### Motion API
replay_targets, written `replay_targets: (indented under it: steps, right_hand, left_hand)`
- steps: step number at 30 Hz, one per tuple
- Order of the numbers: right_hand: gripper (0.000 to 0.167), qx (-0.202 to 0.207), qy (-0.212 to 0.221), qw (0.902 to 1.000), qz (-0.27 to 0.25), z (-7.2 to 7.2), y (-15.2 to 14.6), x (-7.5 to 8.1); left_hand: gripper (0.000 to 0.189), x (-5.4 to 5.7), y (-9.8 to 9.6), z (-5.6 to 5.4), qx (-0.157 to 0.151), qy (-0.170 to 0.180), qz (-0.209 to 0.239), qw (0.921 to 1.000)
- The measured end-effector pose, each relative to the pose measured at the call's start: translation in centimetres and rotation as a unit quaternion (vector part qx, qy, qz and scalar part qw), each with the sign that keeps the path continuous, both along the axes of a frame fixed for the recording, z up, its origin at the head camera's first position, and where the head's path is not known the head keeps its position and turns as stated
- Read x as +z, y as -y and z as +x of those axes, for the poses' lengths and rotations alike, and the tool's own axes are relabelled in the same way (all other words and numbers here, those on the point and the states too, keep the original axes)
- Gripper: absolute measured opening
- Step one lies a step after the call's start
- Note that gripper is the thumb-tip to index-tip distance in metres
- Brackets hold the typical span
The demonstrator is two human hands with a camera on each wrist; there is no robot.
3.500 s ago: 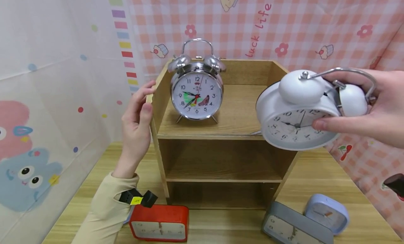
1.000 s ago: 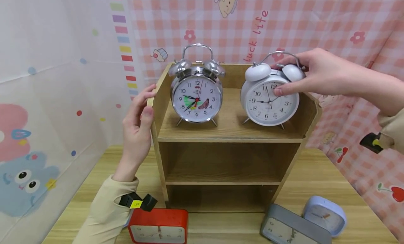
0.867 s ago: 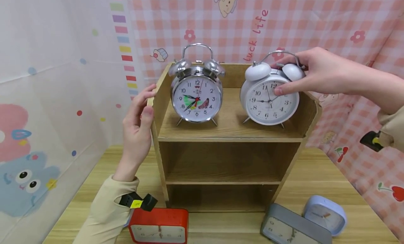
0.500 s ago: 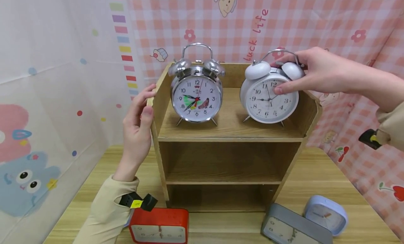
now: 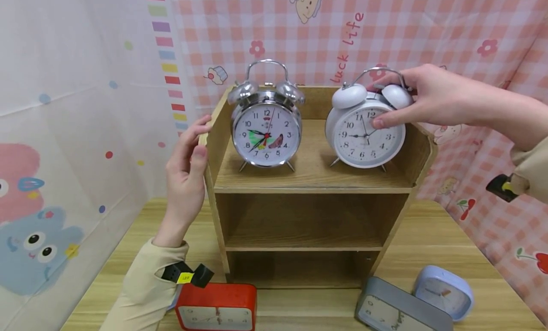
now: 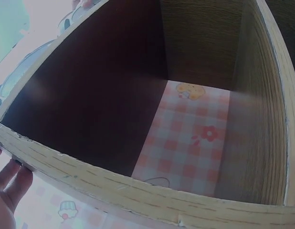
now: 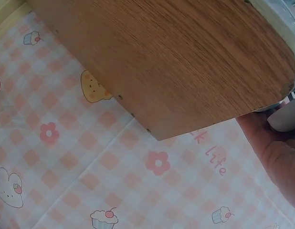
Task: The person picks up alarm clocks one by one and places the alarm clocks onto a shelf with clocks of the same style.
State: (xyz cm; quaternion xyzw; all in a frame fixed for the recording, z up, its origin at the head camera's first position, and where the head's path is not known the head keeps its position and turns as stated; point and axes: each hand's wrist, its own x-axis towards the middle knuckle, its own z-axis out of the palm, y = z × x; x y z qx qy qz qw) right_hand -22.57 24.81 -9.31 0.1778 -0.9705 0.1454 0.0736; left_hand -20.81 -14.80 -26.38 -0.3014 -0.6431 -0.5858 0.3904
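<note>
My right hand (image 5: 445, 100) holds a white twin-bell alarm clock (image 5: 364, 148) from above, its thumb on the dial and its other fingers behind. The clock's feet are at the right of the top tier of a wooden shelf (image 5: 312, 189). My left hand (image 5: 184, 179) rests against the shelf's left side panel, fingers and thumb at the front edge; none show on the panel's inner side. A silver twin-bell alarm clock (image 5: 266, 136) stands upright at the left of that tier. In the right wrist view, fingers (image 7: 276, 148) show beyond the shelf's side panel.
On the wooden table (image 5: 308, 307), a red clock (image 5: 216, 297) lies front left. A grey clock (image 5: 402, 300) and a light blue clock (image 5: 445, 293) sit front right. Printed cloth (image 5: 321, 41) hangs behind the shelf and at both sides.
My right hand has brought the white alarm clock leftward from a tilted hold in the air to upright on the top tier. Over the last second, almost nothing moves. My left hand stays put.
</note>
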Motion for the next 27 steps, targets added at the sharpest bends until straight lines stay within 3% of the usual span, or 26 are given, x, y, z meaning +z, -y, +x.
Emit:
replay_targets:
  steps: [9, 14, 19, 27]
  right_hand:
    - [0.079, 0.003, -0.005, 0.9999, 0.009, 0.1, -0.3, -0.1]
    - [0.091, 0.024, 0.009, 0.9986, -0.046, 0.4, -0.6, -0.4]
    - [0.096, 0.033, 0.014, 0.9942, -0.102, 1.2, -0.8, -0.4]
    - [0.097, 0.027, -0.032, 0.9946, -0.095, 3.2, -0.5, -1.0]
  left_hand:
    - [0.058, 0.0, 0.0, 0.0, 0.002, 0.0, -0.002, 1.0]
    - [0.057, 0.0, -0.1, 0.0, 0.0, 0.0, -0.002, 1.0]
    - [0.056, 0.0, -0.1, 0.0, -0.001, 0.002, 0.001, 1.0]
    - [0.056, -0.1, 0.0, -0.1, 0.002, 0.002, 0.002, 1.0]
